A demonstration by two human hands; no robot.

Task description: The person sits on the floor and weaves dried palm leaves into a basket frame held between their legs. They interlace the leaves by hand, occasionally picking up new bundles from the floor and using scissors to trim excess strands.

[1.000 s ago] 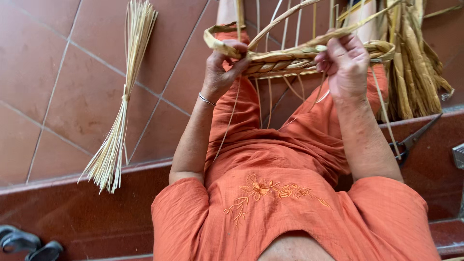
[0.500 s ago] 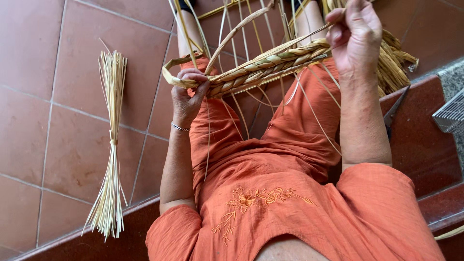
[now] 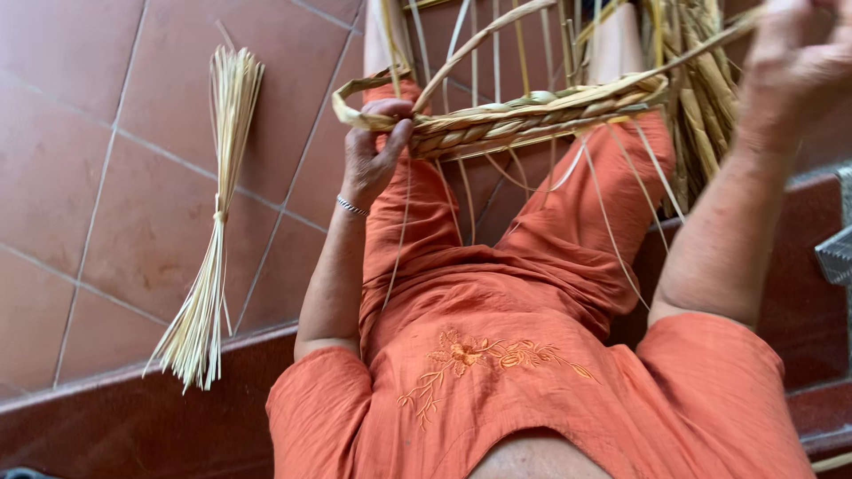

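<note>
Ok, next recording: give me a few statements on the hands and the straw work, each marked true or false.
1. The left hand grips one end of the plaited straw band. True.
2. The right hand rests flat on the knee. False: it is raised at the upper right, blurred, by a straw strand.
3. A tied bundle of straw lies on the tiled floor, apart from both hands. True.
4. The bundle lies across the person's lap. False: it is on the floor, on the left-hand side.
5. The left wrist wears a thin bracelet. True.
</note>
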